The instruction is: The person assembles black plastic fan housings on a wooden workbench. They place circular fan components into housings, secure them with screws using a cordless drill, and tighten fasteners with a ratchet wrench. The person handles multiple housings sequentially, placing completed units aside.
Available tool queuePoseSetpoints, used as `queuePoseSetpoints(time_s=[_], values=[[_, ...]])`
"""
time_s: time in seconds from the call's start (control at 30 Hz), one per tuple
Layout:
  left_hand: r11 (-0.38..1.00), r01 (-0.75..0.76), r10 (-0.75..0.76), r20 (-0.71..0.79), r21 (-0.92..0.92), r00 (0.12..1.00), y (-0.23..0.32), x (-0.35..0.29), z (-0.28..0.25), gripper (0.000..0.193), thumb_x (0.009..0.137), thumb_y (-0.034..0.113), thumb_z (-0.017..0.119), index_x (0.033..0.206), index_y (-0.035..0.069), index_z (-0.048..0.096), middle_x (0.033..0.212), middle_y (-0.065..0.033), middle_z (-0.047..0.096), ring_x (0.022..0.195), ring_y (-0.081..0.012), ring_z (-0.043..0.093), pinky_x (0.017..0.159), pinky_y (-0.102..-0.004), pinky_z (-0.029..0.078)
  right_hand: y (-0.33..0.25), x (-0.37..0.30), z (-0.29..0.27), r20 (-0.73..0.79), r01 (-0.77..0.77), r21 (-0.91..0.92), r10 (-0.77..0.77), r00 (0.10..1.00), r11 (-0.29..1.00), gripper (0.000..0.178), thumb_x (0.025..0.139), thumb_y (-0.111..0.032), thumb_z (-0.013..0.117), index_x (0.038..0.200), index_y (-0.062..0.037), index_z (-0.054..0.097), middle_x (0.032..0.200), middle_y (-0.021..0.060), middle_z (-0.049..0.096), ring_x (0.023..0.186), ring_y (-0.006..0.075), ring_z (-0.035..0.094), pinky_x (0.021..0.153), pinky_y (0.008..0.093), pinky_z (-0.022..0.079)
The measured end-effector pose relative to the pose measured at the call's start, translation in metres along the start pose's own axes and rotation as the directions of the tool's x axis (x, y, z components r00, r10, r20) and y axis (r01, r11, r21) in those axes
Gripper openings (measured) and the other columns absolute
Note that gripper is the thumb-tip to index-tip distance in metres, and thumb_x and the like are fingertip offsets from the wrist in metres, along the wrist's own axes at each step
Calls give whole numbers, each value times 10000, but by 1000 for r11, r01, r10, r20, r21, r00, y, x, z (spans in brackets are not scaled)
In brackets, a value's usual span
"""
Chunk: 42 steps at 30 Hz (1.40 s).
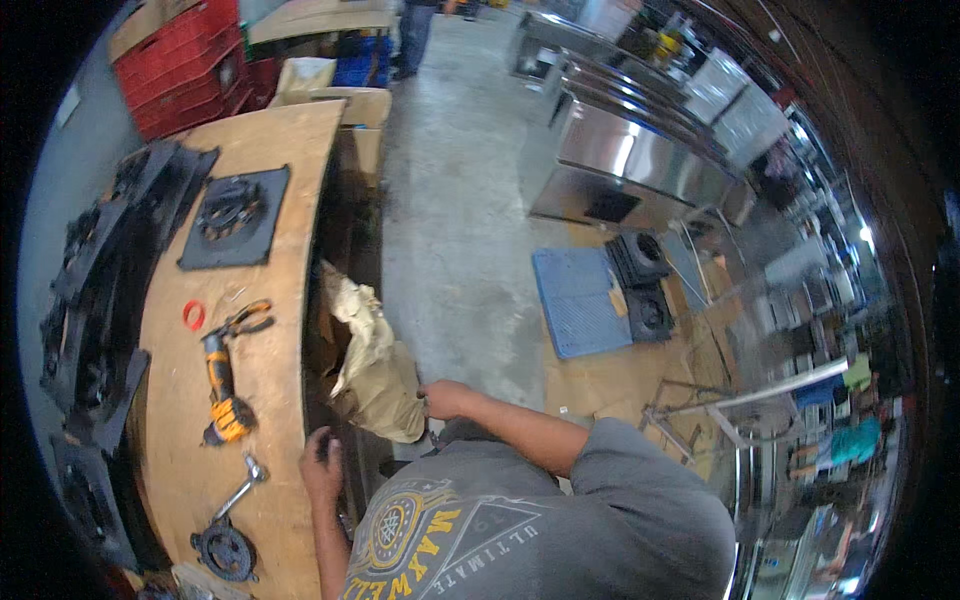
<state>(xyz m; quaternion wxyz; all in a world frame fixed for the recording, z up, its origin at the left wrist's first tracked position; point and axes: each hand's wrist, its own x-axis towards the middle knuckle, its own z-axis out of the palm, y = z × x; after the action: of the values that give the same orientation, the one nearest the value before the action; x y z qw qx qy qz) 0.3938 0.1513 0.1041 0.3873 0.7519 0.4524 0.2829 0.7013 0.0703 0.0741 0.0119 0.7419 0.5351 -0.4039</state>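
Note:
My right hand [447,399] grips the right edge of a crumpled brown paper bag [385,385]. The bag stands in the dark space beside the wooden workbench, its upper end loosely folded. At the bench's edge, below the bag, my left hand [322,468] has thumb and fingers apart, with only dark shadow between them. On the bench beside it lie a yellow and black cordless power driver [228,400], a ratchet wrench [240,490] and a round black part [226,550]. Pliers with orange and black handles [248,318] rest above the driver, near a red ring [193,315].
A square black plate with a round centre [235,215] lies on the wooden workbench [180,365]. Black moulded parts [100,300] line its left side. Red crates [180,70] stand beyond. Across the aisle are a steel cabinet [630,150], a blue panel [580,300] and a metal frame [720,410].

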Motion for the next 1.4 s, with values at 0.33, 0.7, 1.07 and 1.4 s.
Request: queuePoseSetpoints(time_s=[0.33,0.7,1.07,1.4], values=[[828,-106,-303,599,550,741,-7,19,142,464,804,312,730,1137,6,625,1027,-229,684,937,-414,648,800,-476,516,310,-74,87,-9,-388,507,454,891,770,346,777,-293,617,983,-26,695,833,164,707,809,352,674,748,460,524],[867,339,-495,709,365,502,-44,34,346,365,818,126,724,1148,8,622,877,-130,699,791,-204,691,689,-331,560,613,-254,113,156,-539,825,849,505,169,221,812,-179,598,906,12,655,734,134,671,570,254,657,510,377,543],[906,160,-421,783,393,458,88,254,579,251,911,176,615,1089,1,639,936,-110,691,768,-217,648,669,-347,532,715,-252,95,139,-488,862,865,483,135,257,824,-219,618,975,-23,688,828,148,698,705,238,701,600,379,563],[822,406,-565,486,399,667,292,200,670,340,896,117,644,1208,-6,588,931,-107,688,783,-160,643,685,-310,518,986,-175,58,7,-523,841,965,261,136,324,781,-310,718,1008,-82,678,1047,185,669,1018,385,631,857,475,512]])
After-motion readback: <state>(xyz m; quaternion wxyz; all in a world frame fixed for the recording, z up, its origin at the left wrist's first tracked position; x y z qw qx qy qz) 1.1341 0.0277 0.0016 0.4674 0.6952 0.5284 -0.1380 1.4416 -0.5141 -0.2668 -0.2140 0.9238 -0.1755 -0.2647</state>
